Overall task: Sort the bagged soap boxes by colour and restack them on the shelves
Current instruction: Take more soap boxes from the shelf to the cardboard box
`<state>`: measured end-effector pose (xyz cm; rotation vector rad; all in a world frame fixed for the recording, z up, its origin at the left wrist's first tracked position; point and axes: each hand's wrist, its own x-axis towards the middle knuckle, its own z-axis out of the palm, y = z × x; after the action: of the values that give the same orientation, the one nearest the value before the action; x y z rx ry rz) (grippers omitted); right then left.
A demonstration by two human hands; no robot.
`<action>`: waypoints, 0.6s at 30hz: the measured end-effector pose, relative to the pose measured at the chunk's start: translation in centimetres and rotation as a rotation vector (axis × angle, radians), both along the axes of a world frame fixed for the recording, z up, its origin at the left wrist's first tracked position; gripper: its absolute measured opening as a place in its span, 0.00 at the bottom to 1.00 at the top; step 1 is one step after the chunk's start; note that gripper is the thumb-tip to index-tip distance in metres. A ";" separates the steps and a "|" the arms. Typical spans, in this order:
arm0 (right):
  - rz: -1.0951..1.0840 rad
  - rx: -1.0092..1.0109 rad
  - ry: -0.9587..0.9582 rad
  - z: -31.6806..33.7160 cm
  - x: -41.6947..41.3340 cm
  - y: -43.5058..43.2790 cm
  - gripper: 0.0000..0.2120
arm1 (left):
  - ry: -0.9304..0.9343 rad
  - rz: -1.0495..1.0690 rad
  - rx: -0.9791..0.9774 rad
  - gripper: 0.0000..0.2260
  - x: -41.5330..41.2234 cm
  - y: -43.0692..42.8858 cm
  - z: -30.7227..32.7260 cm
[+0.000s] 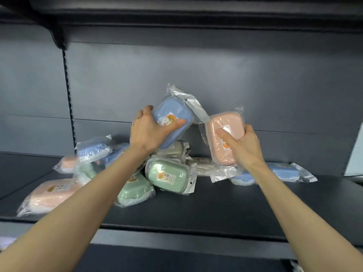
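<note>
Lifting two bagged boxes clear of mixed pile on shelf. Left hand clamped on blue box, thumb across label. Right hand clamped on pink box, fingers wrapped behind. Sorting step, early: green, blue, pink bags lie jumbled below. Next move likely calls for separate bare shelf spot per colour, boxes laid flat for stacking.

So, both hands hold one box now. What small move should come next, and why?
Probably set the blue box in the left hand down beside the blue ones at the left of the shelf. The right hand holds a pink box, and the pile below is mixed.
</note>
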<state>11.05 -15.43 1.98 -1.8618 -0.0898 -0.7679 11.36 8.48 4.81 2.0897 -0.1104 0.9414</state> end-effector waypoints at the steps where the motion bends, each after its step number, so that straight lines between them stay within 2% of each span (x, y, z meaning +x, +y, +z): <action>1: 0.004 0.010 -0.012 -0.1 -2.0 0.8 0.29 | -0.006 -0.041 -0.032 0.39 -2.0 0.7 -0.3; 3: 0.004 0.011 -0.016 -0.6 -6.3 2.5 0.31 | 0.026 -0.140 -0.084 0.38 -6.0 2.4 -1.1; 5: 0.006 0.030 -0.009 -1.4 -10.2 4.3 0.35 | 0.089 -0.216 -0.148 0.41 -9.9 4.1 -2.0; 6: 0.017 0.047 0.002 -1.7 -11.9 5.1 0.35 | 0.113 -0.225 -0.181 0.44 -11.8 4.9 -2.5; 8: 0.049 0.078 0.021 -2.1 -15.0 6.7 0.26 | 0.140 -0.210 -0.213 0.46 -15.4 6.1 -3.4; 12: 0.092 0.120 0.020 -2.7 -20.7 10.2 0.18 | 0.155 -0.207 -0.262 0.39 -21.7 8.6 -5.2; 16: 0.146 0.104 0.026 -3.7 -26.0 13.8 0.17 | 0.078 -0.231 -0.296 0.22 -28.2 11.7 -7.2; 18: 0.201 0.116 0.026 -5.4 -28.5 15.7 0.20 | 0.078 -0.263 -0.322 0.21 -31.7 13.6 -9.0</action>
<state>-17.46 0.25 -3.45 -1.7216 -0.2084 -0.5975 -20.35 22.12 -4.15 1.7610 -0.1761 0.6689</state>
